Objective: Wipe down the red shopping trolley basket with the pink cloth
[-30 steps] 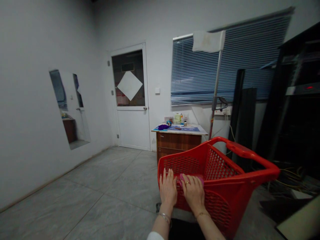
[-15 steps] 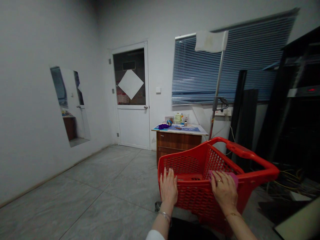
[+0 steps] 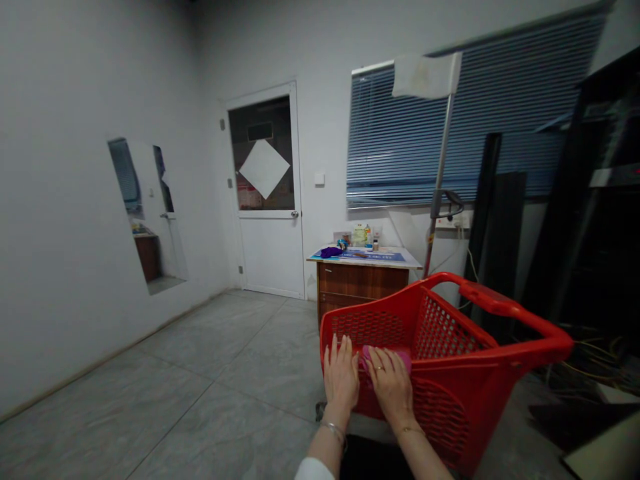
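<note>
A red plastic shopping cart (image 3: 450, 380) with perforated walls stands in front of me. My left hand (image 3: 342, 373) grips the near rim close to its left corner, fingers reaching over the edge. Just right of it, my right hand (image 3: 390, 383) presses a pink cloth (image 3: 403, 361) onto the same rim. Most of the cloth is covered by my fingers. The cart's red handle (image 3: 520, 317) rises at the right, beyond both hands.
Behind the cart, a brown wooden cabinet (image 3: 360, 281) carries a purple cloth (image 3: 331, 252) and small bottles. A pole with a white flag (image 3: 425, 75) stands upright. Dark panels (image 3: 505, 233) and loose cables (image 3: 600, 360) lie to the right. A white door (image 3: 273, 257) is in the back wall.
My right hand has slid left along the rim with the pink cloth, coming close to my left hand. The left hand stays at the rim. The view has shifted slightly.
</note>
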A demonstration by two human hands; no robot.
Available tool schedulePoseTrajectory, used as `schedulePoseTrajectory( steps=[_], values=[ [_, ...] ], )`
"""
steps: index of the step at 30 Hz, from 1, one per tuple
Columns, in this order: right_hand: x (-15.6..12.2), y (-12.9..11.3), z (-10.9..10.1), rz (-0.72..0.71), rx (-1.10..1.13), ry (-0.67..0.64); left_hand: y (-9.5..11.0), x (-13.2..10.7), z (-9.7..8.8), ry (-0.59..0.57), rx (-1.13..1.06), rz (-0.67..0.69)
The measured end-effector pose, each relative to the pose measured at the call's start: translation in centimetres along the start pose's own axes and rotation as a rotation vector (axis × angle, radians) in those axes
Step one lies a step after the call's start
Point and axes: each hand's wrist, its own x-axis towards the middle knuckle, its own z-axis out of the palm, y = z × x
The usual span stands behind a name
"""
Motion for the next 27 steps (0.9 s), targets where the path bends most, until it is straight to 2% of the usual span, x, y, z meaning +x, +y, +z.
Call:
schedulePoseTrajectory(
  steps=[3, 9, 12, 14, 16, 21, 23, 25, 27],
  values=[
    [-0.4, 3.3, -1.1, -0.048, -0.04, -0.016, 0.1, 0.0, -0.3, -0.004, -0.005, 0.001],
    [-0.7, 12.6, -4.2, -0.082, -0.156, -0.071, 0.5, 0.1, -0.7, -0.028, -0.028, -0.013],
    [-0.3, 14.7, -4.9, -0.048, -0.191, -0.063, 0.7, 0.0, -0.5, -0.023, -0.021, -0.017],
    [0.1, 14.0, -4.6, 0.001, -0.199, -0.038, 0.8, -0.1, -0.3, -0.022, -0.022, -0.018],
    [0.3, 11.8, -3.7, 0.031, -0.178, -0.024, 0.9, -0.1, -0.2, -0.026, -0.025, -0.02],
    [0.5, 3.2, -0.9, -0.001, -0.055, -0.043, 1.1, -0.2, -0.3, -0.045, -0.023, -0.038],
    [0.5, 0.5, -0.1, 0.008, -0.033, -0.036, 0.9, -0.1, -0.4, -0.055, -0.02, -0.029],
    [0.5, -0.9, 0.3, 0.016, -0.018, -0.024, 0.7, -0.1, -0.4, -0.058, -0.01, -0.018],
    [0.5, -1.1, 0.2, -0.005, -0.002, -0.028, 0.5, 0.0, -0.4, -0.049, 0.008, -0.01]
  ],
)
